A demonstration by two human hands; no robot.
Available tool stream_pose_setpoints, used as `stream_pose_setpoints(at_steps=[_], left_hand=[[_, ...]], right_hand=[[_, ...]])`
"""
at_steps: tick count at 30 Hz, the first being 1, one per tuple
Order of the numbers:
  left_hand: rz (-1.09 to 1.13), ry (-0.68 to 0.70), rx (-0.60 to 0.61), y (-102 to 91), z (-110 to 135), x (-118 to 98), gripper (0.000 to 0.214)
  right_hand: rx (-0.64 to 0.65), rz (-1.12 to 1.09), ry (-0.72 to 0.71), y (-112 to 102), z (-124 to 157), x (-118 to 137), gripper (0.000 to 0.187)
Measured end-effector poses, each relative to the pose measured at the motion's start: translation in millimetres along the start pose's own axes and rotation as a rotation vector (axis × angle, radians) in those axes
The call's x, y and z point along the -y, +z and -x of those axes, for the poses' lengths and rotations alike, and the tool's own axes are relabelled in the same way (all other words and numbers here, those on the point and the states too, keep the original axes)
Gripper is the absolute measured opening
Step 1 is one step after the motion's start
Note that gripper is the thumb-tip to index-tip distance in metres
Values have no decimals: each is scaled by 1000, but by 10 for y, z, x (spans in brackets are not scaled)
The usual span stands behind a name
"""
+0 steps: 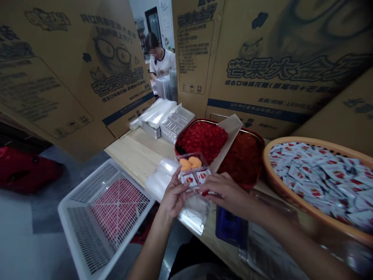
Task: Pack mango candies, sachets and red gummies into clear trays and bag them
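My left hand (174,195) grips the near left edge of a small clear plastic tray (192,170). The tray holds two orange pieces (190,163) in its far section and two small red-and-white sachets (196,177) in its near section. My right hand (225,192) is closed on the tray's near right corner, fingers curled over a red bit at its edge. A clear plastic bag (194,214) hangs below the tray, over the table's front edge.
A red tray (256,136) of red pieces, split by a cardboard divider, stands behind the hands. An orange basin (279,182) of sachets is at right. Stacked clear trays (175,124) lie at back. A white basket (96,217) sits lower left. Cardboard boxes wall the table. Another person works beyond.
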State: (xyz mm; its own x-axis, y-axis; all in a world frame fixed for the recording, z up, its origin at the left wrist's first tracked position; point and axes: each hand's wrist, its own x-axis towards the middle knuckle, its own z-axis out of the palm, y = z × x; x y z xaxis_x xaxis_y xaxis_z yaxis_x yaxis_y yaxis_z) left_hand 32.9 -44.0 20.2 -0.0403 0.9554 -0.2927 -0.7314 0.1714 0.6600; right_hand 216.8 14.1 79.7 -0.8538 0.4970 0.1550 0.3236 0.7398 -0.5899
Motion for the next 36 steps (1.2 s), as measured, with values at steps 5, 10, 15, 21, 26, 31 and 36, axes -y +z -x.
stream_pose_setpoints(at_steps=[5, 10, 15, 21, 26, 31, 36], left_hand=[[4, 10, -8, -20, -30, 2, 76], [6, 19, -24, -35, -41, -3, 76], [9, 39, -36, -40, -63, 7, 79], [2, 40, -23, -42, -167, 56, 80], [-1, 46, 8, -1, -251, 86, 80], [1, 57, 15, 37, -264, 85, 79], [-15, 62, 28, 10, -271, 98, 76]], right_hand=[[-241, 104, 243, -60, 78, -297, 13], [-91, 398, 720, -152, 113, -970, 12], [50, 285, 762, -110, 166, -1140, 6], [-193, 151, 716, -184, 295, -1063, 6], [-458, -183, 493, -245, 266, -652, 15], [-252, -351, 323, -66, 80, -253, 11], [-235, -338, 277, 186, -14, -242, 15]])
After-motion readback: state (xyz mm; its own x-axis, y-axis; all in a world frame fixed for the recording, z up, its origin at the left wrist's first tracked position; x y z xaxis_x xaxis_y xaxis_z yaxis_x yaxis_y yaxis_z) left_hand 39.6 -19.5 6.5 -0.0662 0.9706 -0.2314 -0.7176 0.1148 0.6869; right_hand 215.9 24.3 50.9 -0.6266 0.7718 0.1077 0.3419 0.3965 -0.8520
